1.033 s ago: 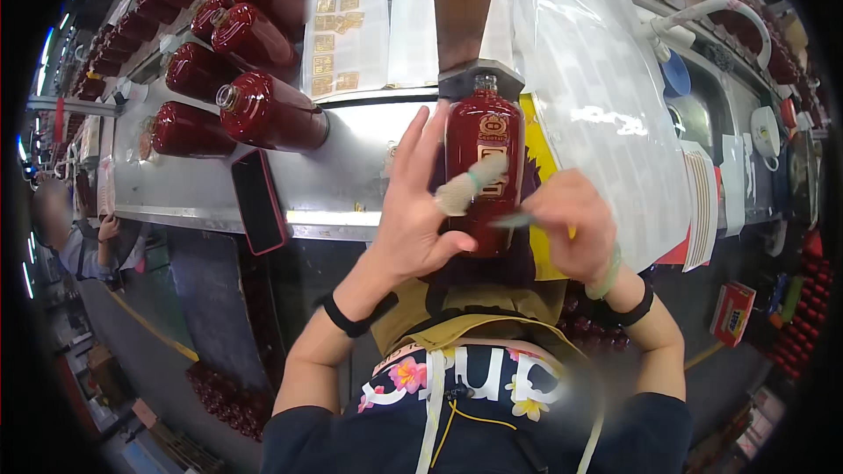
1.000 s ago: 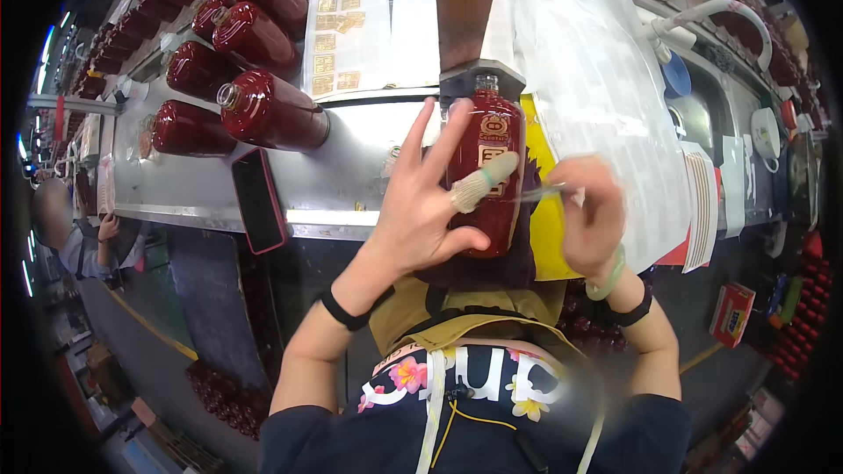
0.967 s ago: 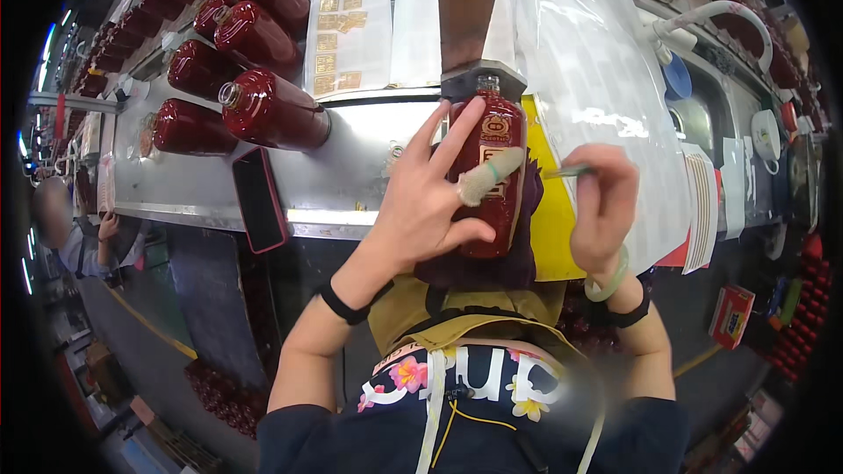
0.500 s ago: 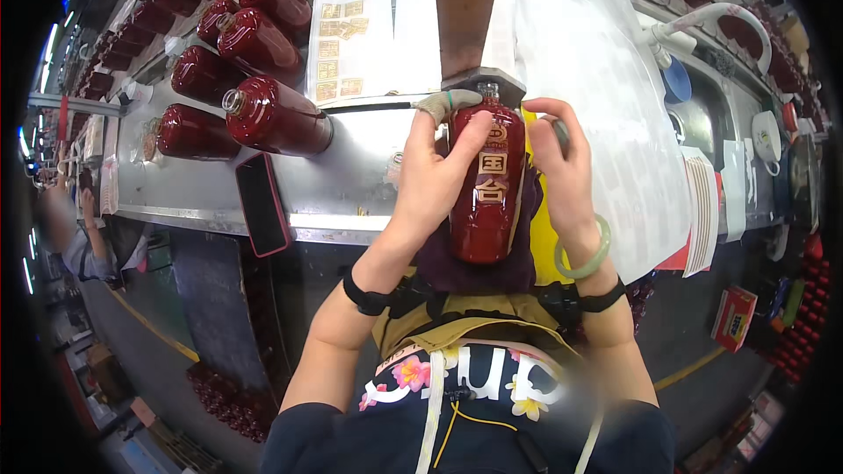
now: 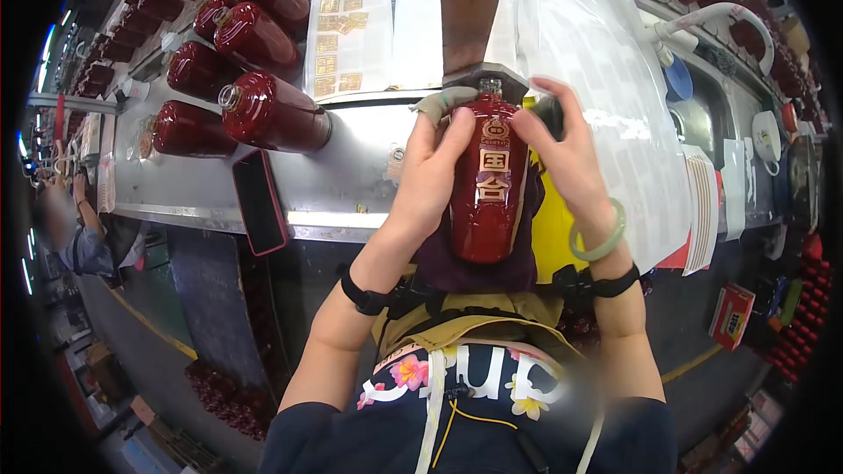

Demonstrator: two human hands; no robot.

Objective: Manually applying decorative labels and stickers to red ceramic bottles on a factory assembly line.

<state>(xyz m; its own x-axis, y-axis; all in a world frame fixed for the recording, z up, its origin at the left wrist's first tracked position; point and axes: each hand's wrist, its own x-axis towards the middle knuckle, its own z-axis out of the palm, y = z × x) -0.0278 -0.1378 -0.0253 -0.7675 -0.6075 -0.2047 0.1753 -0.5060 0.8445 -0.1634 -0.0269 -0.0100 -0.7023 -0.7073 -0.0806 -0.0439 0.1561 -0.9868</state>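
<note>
Deep red glass is showing its whole front to me now. A second ago my left hand [image 5: 425, 168] was spreading across the face of the red bottle [image 5: 481, 233], with my right hand [image 5: 575, 162] holding a thin tool beside it; now both hands are standing at the shoulders and nothing is covering the front. By my judgement, that means the work is turning from the face to a steadying touch higher up.

My hands are staying apart, one on either side of the bottle, and both thumbs are seemingly touching its shoulders. My sheathed left finger [image 5: 442, 104] is reaching toward the clear glass neck [image 5: 490, 88]. How firmly either hand is closing, I cannot tell; a dark shape [image 5: 549, 114] is showing between my right thumb and forefinger, but whether I am holding it is unclear.

My bottle is resting face up on a dark purple cloth [image 5: 436, 265], right in front of me, its uncapped neck pointing away toward the grey bracket [image 5: 512, 79]. Its surface is gleaming evenly. One round gold emblem [image 5: 496, 129] is sitting high on the front, and two large gold characters [image 5: 493, 190] are lining up below it, looking straight; the lower part is carrying no marks.
</note>
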